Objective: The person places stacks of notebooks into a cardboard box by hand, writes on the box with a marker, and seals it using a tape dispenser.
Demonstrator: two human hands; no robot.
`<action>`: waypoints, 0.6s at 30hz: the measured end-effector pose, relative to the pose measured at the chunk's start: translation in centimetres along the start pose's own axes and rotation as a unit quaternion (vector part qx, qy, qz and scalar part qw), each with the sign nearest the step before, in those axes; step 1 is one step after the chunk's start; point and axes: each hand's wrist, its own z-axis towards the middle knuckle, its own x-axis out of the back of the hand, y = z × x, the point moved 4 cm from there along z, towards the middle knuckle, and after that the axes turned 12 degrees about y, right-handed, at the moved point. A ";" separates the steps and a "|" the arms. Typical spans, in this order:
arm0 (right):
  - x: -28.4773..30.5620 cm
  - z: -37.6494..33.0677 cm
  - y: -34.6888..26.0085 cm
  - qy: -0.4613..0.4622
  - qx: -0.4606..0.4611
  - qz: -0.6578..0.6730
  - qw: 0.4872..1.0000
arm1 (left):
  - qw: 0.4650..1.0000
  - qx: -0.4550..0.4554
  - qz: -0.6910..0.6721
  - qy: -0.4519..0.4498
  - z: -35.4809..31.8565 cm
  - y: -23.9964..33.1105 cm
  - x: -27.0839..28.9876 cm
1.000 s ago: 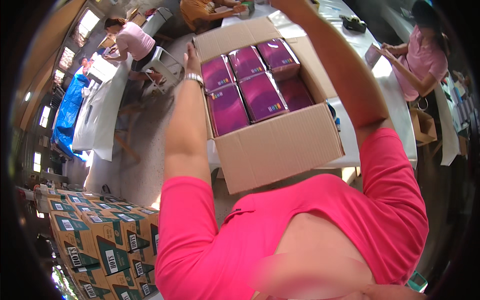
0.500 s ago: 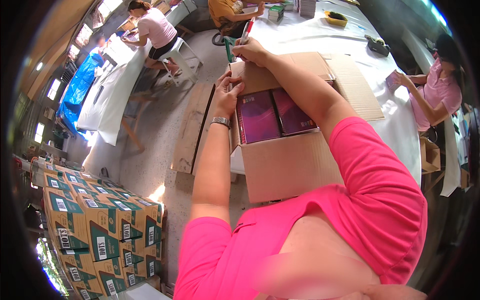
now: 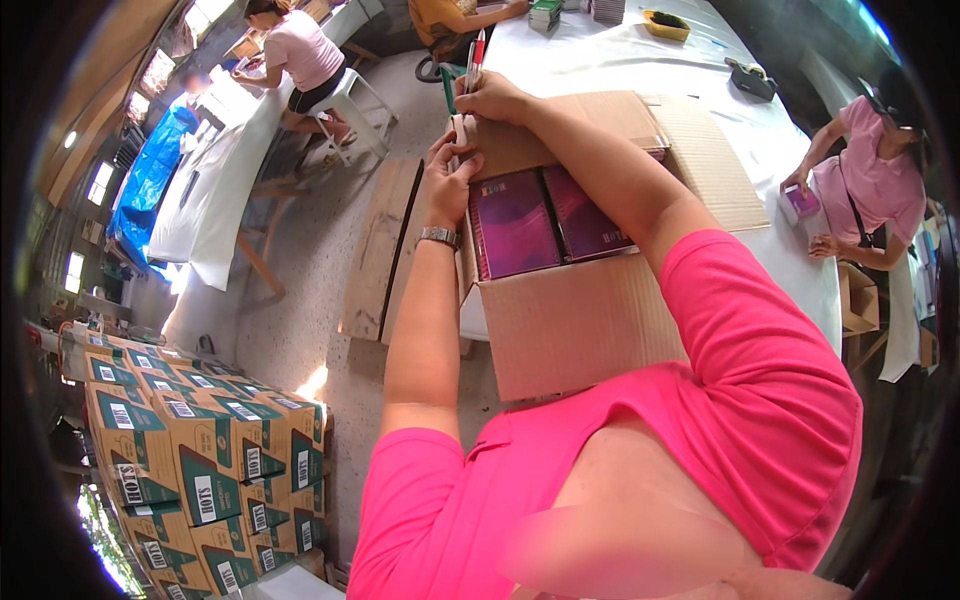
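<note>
An open cardboard box (image 3: 585,325) stands on the white-covered table with its flaps folded outward. Inside lie purple spiral notebooks (image 3: 515,230) in two stacks side by side. At the far left corner of the box, my left hand (image 3: 448,185) grips the edge of the far flap (image 3: 575,125); a wristwatch (image 3: 438,237) is on that wrist. My right hand (image 3: 495,98) is closed around a red and white pen (image 3: 476,58), close beside my left fingers over the same flap. The pen's tip is hidden behind the fingers.
Stacked brown-and-green cartons (image 3: 205,450) fill the lower left. Wooden planks (image 3: 380,250) lie left of the box. A tape dispenser (image 3: 752,80) and yellow tray (image 3: 667,26) rest on the table. One co-worker (image 3: 870,180) handles a purple notebook at right; others sit farther off.
Both my hands and the pen have shifted slightly toward the left. The co-worker at right has lowered the notebook and turned it. The whole view has moved a little.
</note>
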 end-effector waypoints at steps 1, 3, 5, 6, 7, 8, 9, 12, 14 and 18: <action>0.2 0.0 -0.1 0.010 0.007 -0.001 1.000 | 1.000 0.000 -0.006 -0.004 0.1 -0.1 -0.1; 0.2 -0.2 -0.6 0.026 0.020 0.000 0.999 | 1.000 0.004 -0.015 -0.009 0.1 -0.1 -0.2; 0.1 -0.8 -0.9 0.030 -0.011 0.019 0.999 | 0.998 0.032 -0.047 -0.009 -0.2 0.1 0.1; 0.3 -0.9 -0.8 0.035 -0.024 0.027 0.999 | 0.997 0.044 -0.064 -0.012 -0.3 0.3 0.0; 0.4 -0.8 -0.8 0.043 0.000 -0.003 0.999 | 0.997 0.039 -0.058 -0.010 -0.4 0.2 -0.1; 0.3 -0.7 -1.0 0.051 0.024 -0.033 0.998 | 0.998 0.034 -0.052 -0.008 -0.4 0.3 -0.1; 0.4 -0.5 -0.9 0.060 0.049 -0.062 0.995 | 0.999 0.029 -0.045 -0.007 -0.4 0.5 -0.2; 1.6 -0.1 0.1 0.099 -0.013 0.188 0.977 | 0.997 0.043 -0.058 -0.013 -0.5 0.9 -0.8; 1.8 0.0 0.2 0.103 0.027 0.126 0.986 | 0.998 0.034 -0.044 -0.014 -0.4 1.1 -1.0; 0.4 -0.3 -0.6 0.053 0.036 -0.010 0.998 | 0.999 0.023 -0.043 -0.008 -0.2 0.4 0.0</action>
